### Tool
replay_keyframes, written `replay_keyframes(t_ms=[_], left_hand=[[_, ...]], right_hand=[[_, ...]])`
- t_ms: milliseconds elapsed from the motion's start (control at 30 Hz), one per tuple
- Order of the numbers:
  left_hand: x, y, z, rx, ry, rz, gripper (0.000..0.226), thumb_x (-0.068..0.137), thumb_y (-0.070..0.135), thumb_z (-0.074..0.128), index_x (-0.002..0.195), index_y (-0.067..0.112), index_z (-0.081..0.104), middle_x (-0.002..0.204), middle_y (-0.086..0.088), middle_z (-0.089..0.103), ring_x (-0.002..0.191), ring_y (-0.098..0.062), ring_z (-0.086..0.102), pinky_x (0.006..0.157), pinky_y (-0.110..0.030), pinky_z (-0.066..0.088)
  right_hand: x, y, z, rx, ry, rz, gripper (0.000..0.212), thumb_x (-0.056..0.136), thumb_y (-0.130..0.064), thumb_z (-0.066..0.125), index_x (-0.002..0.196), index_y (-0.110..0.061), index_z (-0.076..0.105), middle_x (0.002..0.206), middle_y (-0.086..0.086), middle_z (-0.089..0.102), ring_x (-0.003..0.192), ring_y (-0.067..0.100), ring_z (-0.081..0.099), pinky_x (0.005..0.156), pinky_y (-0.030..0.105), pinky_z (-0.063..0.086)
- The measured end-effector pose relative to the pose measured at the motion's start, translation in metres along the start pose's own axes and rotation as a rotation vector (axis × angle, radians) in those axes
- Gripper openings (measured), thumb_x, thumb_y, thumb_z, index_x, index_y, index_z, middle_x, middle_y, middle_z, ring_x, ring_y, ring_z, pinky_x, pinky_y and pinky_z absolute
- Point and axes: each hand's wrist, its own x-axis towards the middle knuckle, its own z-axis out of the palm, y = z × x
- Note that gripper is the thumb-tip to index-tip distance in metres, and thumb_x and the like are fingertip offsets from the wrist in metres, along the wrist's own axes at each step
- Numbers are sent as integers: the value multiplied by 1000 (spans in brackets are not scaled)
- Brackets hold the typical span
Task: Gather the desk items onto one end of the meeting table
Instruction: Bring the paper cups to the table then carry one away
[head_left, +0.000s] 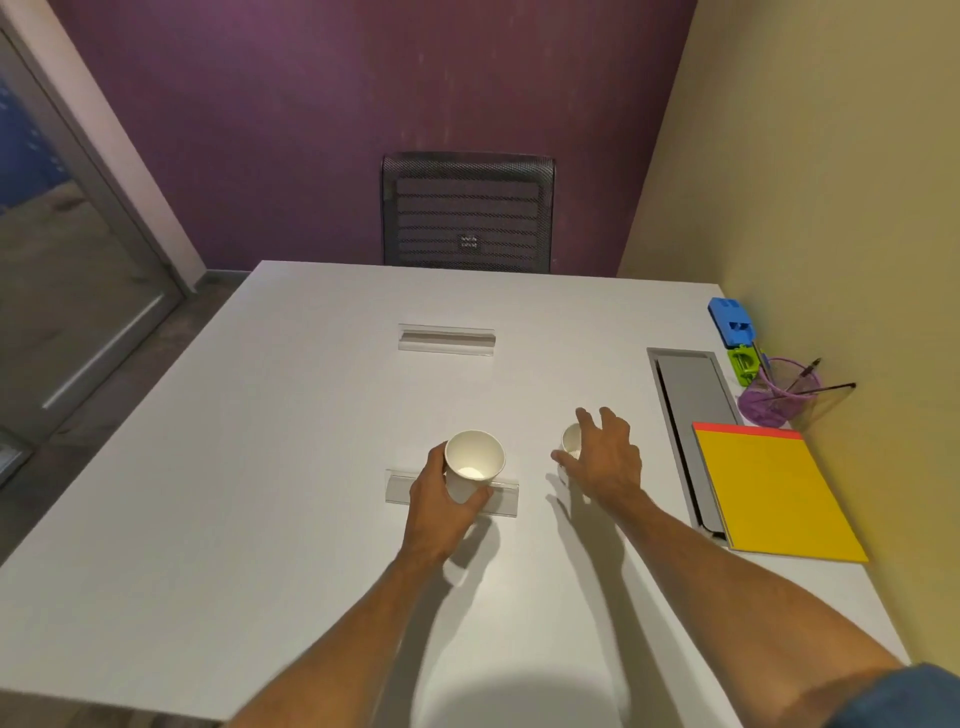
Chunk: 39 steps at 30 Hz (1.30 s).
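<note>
white meeting table (260, 467) | centre: two clear acrylic holders (445, 339), (400, 486), second paper cup (571, 441) | right edge: grey cable hatch (691, 410), yellow notepad (779, 493), purple mesh pen cup (774, 400), green item (744, 366) | far right corner: blue item (732, 321)

This was a small office meeting room. A white meeting table (311, 415) filled it, with a cable hatch (693, 410) set into its top, a mesh-backed office chair (467, 213) at the far end, a purple wall (311, 104) behind and a glass door (67, 249) alongside.
</note>
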Motion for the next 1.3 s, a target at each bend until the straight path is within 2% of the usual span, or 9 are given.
replay_keyframes(t_ms=[133, 233, 333, 500, 700, 833, 967, 1133, 1300], left_hand=[[-13, 11, -16, 8, 38, 13, 62, 71, 22, 80, 123, 24, 48, 114, 10, 60, 110, -15, 56, 93, -27, 44], [-28, 22, -34, 14, 83, 17, 61, 73, 16, 81, 124, 23, 48, 115, 9, 60, 109, -15, 56, 92, -26, 44], [-41, 30, -56, 22, 142, 10, 60, 73, 15, 80, 124, 22, 48, 115, 7, 60, 109, -17, 57, 93, -31, 47], [-63, 43, -109, 9, 172, -25, 62, 72, 17, 82, 124, 19, 48, 114, 3, 60, 107, -18, 57, 88, -27, 46], [-104, 54, -196, -1, 206, -12, 59, 74, 21, 82, 123, 20, 49, 114, 3, 60, 104, -16, 58, 80, -20, 45], [-137, 52, -266, 13, 276, -1, 63, 74, 16, 81, 127, 17, 47, 117, 4, 57, 107, -17, 56, 86, -24, 46], [-177, 45, -343, 51, 362, 8, 61, 75, 14, 80, 127, 16, 49, 116, 2, 59, 104, -17, 58, 82, -26, 50], [-226, 25, -435, 146, 441, -29, 60, 71, 19, 82, 121, 19, 50, 113, -1, 62, 98, -18, 59, 75, -31, 52], [-275, 3, -506, 144, 541, -96, 66, 70, 17, 83, 127, 15, 49, 117, -4, 62, 106, -20, 58, 83, -32, 53]], right_hand=[[-16, -23, -12, -29, 115, -75, 67, 90, -48, 57, 144, -14, 35, 145, 15, 37, 133, 32, 36, 105, 43, 35], [-31, -49, -26, -6, 100, -123, 69, 91, -49, 53, 146, -14, 31, 149, 15, 34, 137, 31, 32, 110, 43, 30], [-45, -84, -44, 47, 84, -195, 67, 92, -49, 52, 145, -13, 31, 149, 15, 34, 137, 31, 31, 109, 42, 31], [-74, -159, -68, 199, -30, -322, 67, 92, -49, 53, 146, -17, 28, 154, 11, 26, 142, 30, 24, 107, 47, 35], [-130, -265, -77, 271, -91, -444, 61, 95, -48, 49, 145, -18, 32, 152, 9, 32, 138, 29, 31, 106, 47, 38], [-180, -336, -79, 290, -136, -521, 63, 92, -56, 48, 145, -24, 32, 155, 4, 29, 139, 27, 32, 110, 46, 35], [-237, -406, -80, 305, -308, -698, 73, 85, -65, 53, 145, -29, 33, 157, 0, 28, 141, 27, 31, 113, 48, 32], [-311, -485, -71, 272, -427, -887, 82, 78, -59, 67, 146, -28, 34, 154, 2, 33, 138, 26, 36, 111, 45, 36], [-367, -549, -53, 187, -495, -1045, 80, 76, -50, 75, 144, -29, 39, 148, 3, 40, 134, 23, 38, 109, 42, 36]])
